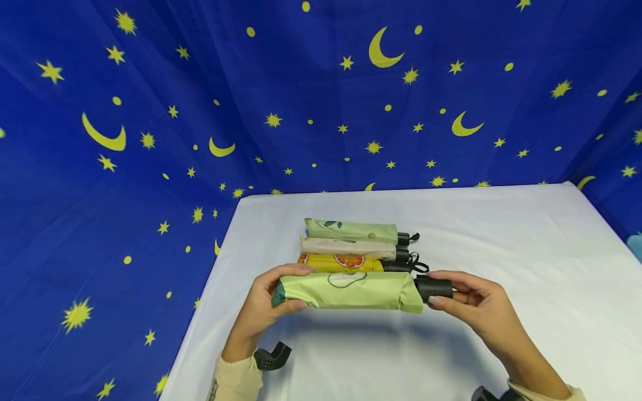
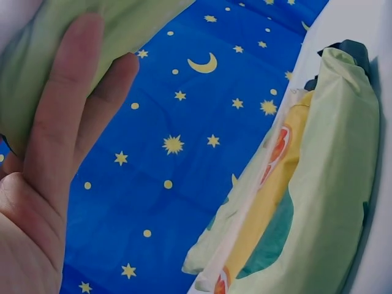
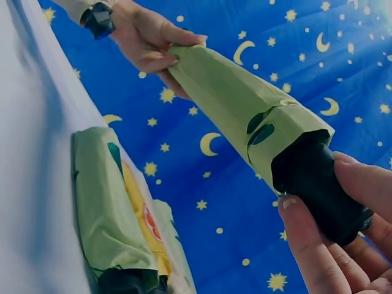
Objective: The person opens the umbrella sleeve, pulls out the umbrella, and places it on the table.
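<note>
A light green folded umbrella (image 1: 371, 292) is held level above the table between both hands. My left hand (image 1: 263, 298) grips its dark-green-tipped fabric end, thumb in front and fingers behind. Its black handle (image 1: 433, 287) is pinched by my right hand (image 1: 484, 303) between thumb and fingers. Just beyond lie a yellow umbrella (image 1: 368, 263) with orange slices, a beige umbrella (image 1: 351, 247) and a pale green umbrella (image 1: 358, 230) with leaves. Both wrist views show another green umbrella (image 2: 334, 159) beside the yellow one; in the head view the held umbrella hides it.
The umbrellas lie side by side on a white-covered table (image 1: 501, 234), handles to the right. A blue curtain (image 1: 321, 83) with yellow moons and stars hangs behind the table and along its left side. Black wrist mounts (image 1: 273, 356) show near the sleeves.
</note>
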The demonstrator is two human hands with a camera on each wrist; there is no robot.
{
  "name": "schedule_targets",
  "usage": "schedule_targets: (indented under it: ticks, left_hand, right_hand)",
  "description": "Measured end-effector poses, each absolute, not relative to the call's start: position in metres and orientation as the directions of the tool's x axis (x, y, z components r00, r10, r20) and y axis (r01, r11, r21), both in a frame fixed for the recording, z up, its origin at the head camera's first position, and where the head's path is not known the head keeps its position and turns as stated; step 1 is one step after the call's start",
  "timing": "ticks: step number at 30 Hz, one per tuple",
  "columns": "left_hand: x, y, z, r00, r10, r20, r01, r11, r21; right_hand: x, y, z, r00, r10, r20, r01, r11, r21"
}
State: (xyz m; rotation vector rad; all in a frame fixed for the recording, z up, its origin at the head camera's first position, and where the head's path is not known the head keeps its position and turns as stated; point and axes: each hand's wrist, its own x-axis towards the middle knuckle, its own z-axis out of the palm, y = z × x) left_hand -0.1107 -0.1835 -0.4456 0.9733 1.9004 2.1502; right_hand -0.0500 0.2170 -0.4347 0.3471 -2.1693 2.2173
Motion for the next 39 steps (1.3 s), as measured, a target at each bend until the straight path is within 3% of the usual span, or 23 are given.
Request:
schedule_targets:
  ticks: [8,16,30,39]
  left_hand:
    - [-0.109,-0.186,-0.445,-0.807,0.465,0.364,0.313,-0.187,0.931]
    - [-0.108,-0.189,-0.449,-0.79,0.47,0.394,0.319,-0.234,0.919]
    - [-0.105,-0.192,-0.452,-0.769,0.459,0.445,0.402,-0.193,0.895]
    - [-0.102,-0.196,-0.455,-0.77,0.463,0.439,0.381,-0.217,0.899]
  right_hand:
    - [-0.051,0.212,-0.437,-0.98,-0.132,0.151,-0.153,0.002,-0.988]
    - [-0.048,0.209,-0.442,-0.978,-0.108,0.18,-0.175,-0.049,-0.983]
    - [-0.047,0.211,-0.444,-0.965,-0.114,0.238,-0.225,-0.112,-0.968]
    - [-0.047,0.213,-0.451,-0.956,-0.116,0.268,-0.249,-0.151,-0.957]
